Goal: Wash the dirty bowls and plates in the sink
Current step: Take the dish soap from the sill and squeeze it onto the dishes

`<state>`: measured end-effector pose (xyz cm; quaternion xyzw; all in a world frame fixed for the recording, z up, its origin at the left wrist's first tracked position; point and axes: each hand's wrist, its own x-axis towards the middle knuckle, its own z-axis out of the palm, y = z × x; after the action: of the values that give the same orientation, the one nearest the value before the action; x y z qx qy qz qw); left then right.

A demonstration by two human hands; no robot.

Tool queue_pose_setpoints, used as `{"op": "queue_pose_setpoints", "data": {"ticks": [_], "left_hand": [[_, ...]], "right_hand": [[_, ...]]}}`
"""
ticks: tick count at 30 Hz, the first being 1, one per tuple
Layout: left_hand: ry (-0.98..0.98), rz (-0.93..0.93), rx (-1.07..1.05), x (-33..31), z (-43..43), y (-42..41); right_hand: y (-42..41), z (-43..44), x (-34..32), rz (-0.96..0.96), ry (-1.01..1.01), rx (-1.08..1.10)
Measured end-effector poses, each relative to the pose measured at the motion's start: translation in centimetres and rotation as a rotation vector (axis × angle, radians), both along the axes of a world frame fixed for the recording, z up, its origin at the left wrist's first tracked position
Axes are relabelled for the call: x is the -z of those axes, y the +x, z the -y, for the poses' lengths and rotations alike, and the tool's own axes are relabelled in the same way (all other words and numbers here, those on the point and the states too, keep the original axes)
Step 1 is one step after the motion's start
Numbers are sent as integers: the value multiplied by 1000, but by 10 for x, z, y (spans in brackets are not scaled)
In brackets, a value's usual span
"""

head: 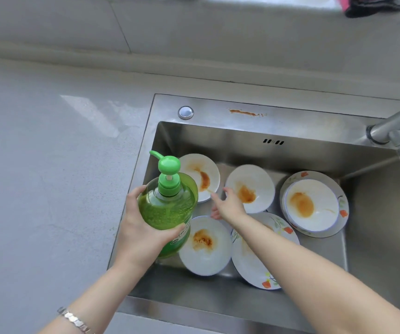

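The left hand (pixel 143 227) wraps around a green pump bottle (pixel 167 203) of dish soap, held upright above the left edge of the sink (pixel 218 138). A metal bracelet (pixel 73 319) sits on that wrist. The right hand (pixel 227 204) reaches into the basin with relaxed, spread fingers and grasps nothing.

Around it lie four white bowls with orange stains: a far-left bowl (pixel 202 174), a middle bowl (pixel 252 186), a near bowl (pixel 206 247) and a right bowl (pixel 312 204), which sits on a flowered plate (pixel 338 189). A second flowered plate (pixel 254 266) lies under the right forearm. A faucet (pixel 399 131) stands at the right and a grey surface (pixel 49 165) lies to the left.
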<state>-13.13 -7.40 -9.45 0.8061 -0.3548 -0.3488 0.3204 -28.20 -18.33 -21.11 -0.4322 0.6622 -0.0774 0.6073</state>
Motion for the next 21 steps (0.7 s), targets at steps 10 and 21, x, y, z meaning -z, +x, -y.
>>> {"op": "queue_pose_setpoints", "data": {"ticks": [10,21], "left_hand": [[25,-13,16,5,-1,11],[-23,-48,5,4,-11,14]], "right_hand": [[51,9,21,-312,-6,151],[39,0,3,-129,-90,414]]}}
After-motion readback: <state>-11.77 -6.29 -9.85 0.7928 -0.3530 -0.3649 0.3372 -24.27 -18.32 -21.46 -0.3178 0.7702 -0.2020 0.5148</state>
